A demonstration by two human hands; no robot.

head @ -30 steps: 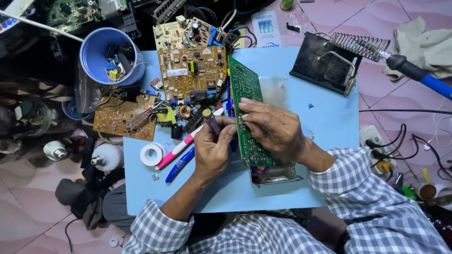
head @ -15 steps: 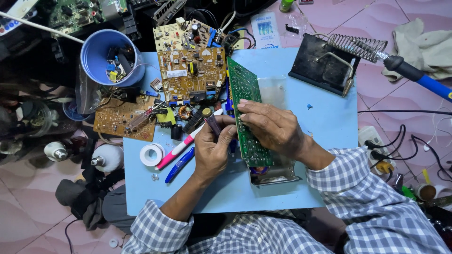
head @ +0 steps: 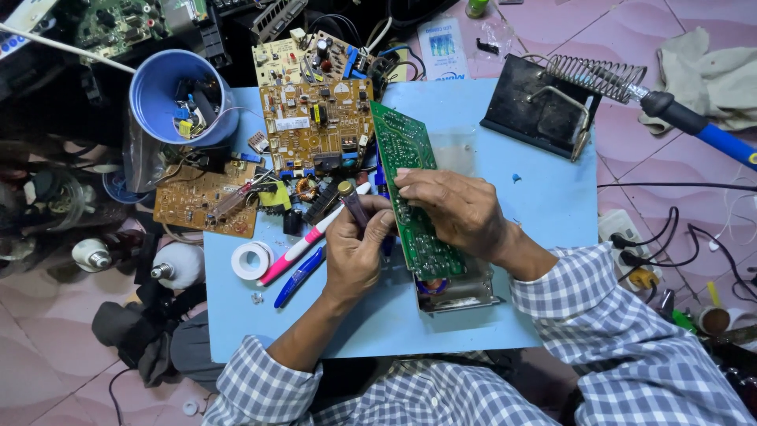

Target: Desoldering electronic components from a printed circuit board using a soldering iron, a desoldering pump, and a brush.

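A long green circuit board [head: 398, 150] stands on edge over a metal frame [head: 461, 292] on the light blue work board [head: 544, 197]. My right hand [head: 453, 209] grips the green board at its middle. My left hand [head: 356, 248] is closed around a small dark cylindrical part [head: 351, 207], held against the green board's left side. A pink-and-white pen [head: 300, 244] and a blue pen [head: 300, 276] lie just left of my left hand.
A brown circuit board [head: 311, 118] lies behind the hands, a smaller one [head: 197, 205] at the left. A blue cup [head: 169, 91] holds parts. A soldering iron [head: 702, 126] rests in its coil stand [head: 544, 110]. White tape roll [head: 251, 260], bulbs [head: 177, 264], cables at right.
None beyond small finger shifts; both hands stay at the green board in the same place.
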